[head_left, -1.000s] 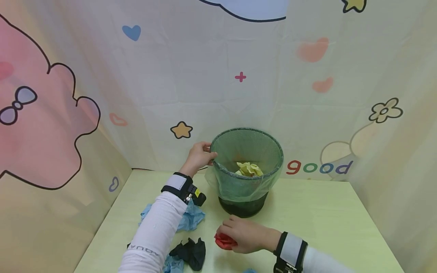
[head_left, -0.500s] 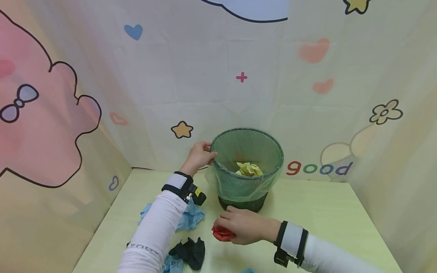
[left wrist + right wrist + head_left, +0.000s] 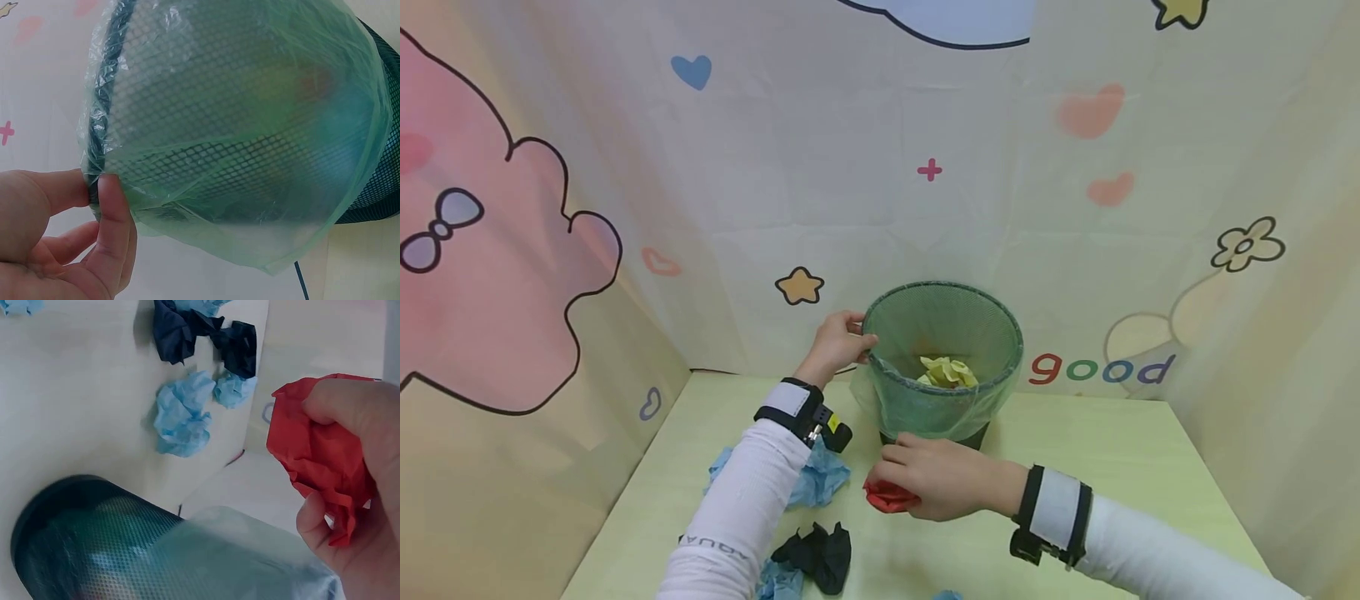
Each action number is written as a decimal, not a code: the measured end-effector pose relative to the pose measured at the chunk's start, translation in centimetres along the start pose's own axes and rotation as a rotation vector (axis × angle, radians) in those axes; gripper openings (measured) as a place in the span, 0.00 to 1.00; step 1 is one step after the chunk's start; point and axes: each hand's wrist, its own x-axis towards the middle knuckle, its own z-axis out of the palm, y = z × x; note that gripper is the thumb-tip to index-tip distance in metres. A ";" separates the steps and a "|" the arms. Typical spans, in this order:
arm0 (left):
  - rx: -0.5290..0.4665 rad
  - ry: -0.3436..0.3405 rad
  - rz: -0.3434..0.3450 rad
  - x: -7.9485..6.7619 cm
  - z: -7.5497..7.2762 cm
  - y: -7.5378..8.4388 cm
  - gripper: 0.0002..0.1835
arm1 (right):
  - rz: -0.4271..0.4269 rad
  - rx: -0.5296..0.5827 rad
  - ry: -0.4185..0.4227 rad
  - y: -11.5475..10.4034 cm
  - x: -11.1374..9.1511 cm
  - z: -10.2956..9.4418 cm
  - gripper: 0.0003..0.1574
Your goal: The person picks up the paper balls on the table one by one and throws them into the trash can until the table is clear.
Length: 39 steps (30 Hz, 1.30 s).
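Observation:
My left hand (image 3: 835,346) pinches the rim of a mesh wastebasket (image 3: 187,153) at its left side, thumb and fingers on either side of the edge. A thin green plastic liner (image 3: 250,244) is folded over that rim and hangs down outside. Inside lies crumpled yellow paper (image 3: 947,372). In front of the basket, my right hand (image 3: 947,477) grips a crumpled red paper ball (image 3: 322,444), held above the table and below the rim. The right wrist view shows the red paper between thumb and fingers, with the basket's side nearby.
Crumpled light blue paper (image 3: 820,475) lies left of the basket, partly behind the left forearm. Nearer the front are black crumpled paper (image 3: 820,557) and another blue piece (image 3: 781,581). A blue scrap (image 3: 948,595) shows at the bottom edge. A printed curtain (image 3: 850,167) stands behind the table (image 3: 1097,475).
My right hand has risen with the red paper ball and moved forward, closer to the basket's front. The left hand keeps its place on the rim.

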 end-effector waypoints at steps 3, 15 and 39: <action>0.002 0.006 0.006 0.0 0.1 -0.1 0.27 | 0.011 -0.020 0.017 0.2 0.0 -0.9 0.28; 0.015 0.010 0.006 0.0 0.2 -0.1 0.27 | 0.048 -0.003 0.114 1.7 -0.2 -2.8 0.25; -0.009 0.012 0.005 0.1 0.2 -0.2 0.27 | 0.259 0.062 0.160 7.4 0.7 -7.3 0.29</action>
